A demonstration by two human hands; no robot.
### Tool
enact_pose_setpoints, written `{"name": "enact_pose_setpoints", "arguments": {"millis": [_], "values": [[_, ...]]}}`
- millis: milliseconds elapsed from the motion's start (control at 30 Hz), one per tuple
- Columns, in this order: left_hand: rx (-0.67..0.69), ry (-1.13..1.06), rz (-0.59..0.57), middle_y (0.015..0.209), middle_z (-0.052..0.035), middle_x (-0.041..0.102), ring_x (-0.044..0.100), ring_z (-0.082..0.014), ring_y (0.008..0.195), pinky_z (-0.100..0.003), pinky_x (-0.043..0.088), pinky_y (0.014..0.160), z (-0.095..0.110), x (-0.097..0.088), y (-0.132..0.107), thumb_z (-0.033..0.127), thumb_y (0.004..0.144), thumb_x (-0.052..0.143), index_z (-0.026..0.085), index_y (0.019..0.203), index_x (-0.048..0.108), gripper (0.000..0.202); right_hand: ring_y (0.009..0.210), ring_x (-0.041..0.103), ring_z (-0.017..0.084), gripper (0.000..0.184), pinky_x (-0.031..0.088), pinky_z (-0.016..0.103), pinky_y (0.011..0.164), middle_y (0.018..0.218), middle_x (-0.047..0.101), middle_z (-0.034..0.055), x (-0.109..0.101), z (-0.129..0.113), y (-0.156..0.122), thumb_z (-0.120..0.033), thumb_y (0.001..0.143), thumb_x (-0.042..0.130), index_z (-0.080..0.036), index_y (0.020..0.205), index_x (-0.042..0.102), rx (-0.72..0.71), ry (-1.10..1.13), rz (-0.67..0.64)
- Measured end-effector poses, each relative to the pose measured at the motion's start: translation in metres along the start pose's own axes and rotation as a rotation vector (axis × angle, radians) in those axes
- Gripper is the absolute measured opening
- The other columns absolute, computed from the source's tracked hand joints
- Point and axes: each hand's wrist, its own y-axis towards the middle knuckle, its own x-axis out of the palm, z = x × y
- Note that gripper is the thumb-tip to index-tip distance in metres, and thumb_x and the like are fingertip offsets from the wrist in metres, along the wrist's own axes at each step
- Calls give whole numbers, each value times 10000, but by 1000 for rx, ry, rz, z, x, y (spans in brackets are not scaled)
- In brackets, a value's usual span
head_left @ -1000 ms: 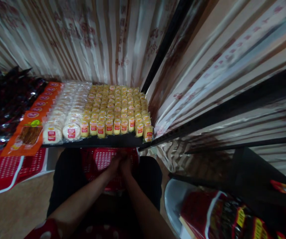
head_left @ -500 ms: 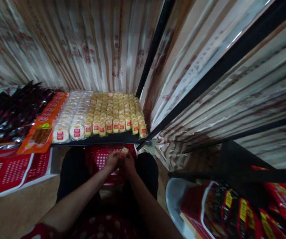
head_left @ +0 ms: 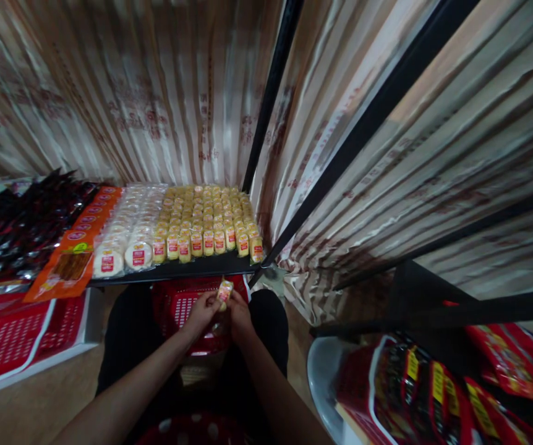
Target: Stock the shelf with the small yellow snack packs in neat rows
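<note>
My left hand (head_left: 203, 311) and my right hand (head_left: 238, 311) meet in front of me over a red basket (head_left: 179, 304) that rests between my knees. Together they pinch a small yellow snack packet (head_left: 224, 291) with a red label, held upright just above the basket's rim. Right above them a black shelf (head_left: 187, 268) carries several rows of the same yellow packets (head_left: 206, 222), and beside those sit round white cakes (head_left: 127, 238) in clear wrap.
Orange packets (head_left: 74, 259) and dark packets (head_left: 11, 228) lie on the shelf's left part. Flat red baskets (head_left: 11, 334) sit at lower left. Striped curtains hang behind. Black shelf bars (head_left: 368, 117) and red snack bags (head_left: 424, 383) crowd the right.
Both hands rose from inside the red basket, lifting a yellow packet into sight. The camera tilted, so the shelf sits lower in view.
</note>
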Motion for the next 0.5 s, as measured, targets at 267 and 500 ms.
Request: {"name": "enact_pose_setpoints", "arguments": {"millis": [267, 500], "values": [[98, 6, -48, 674, 1, 629, 570, -135, 614, -242, 447, 606, 30, 3, 6, 245, 640, 627, 151, 886, 619, 263, 838, 652, 195, 516, 513, 305, 737, 996, 691, 39, 0, -24, -1, -313, 662, 580, -199, 1164, 562, -148, -136, -125], [192, -10, -62, 683, 5, 621, 563, -122, 601, -231, 446, 601, 64, 16, 17, 250, 662, 616, 150, 885, 615, 244, 890, 646, 175, 499, 510, 302, 803, 1072, 664, 46, -4, -44, 11, -312, 751, 508, -202, 1237, 515, -281, -292, -120]]}}
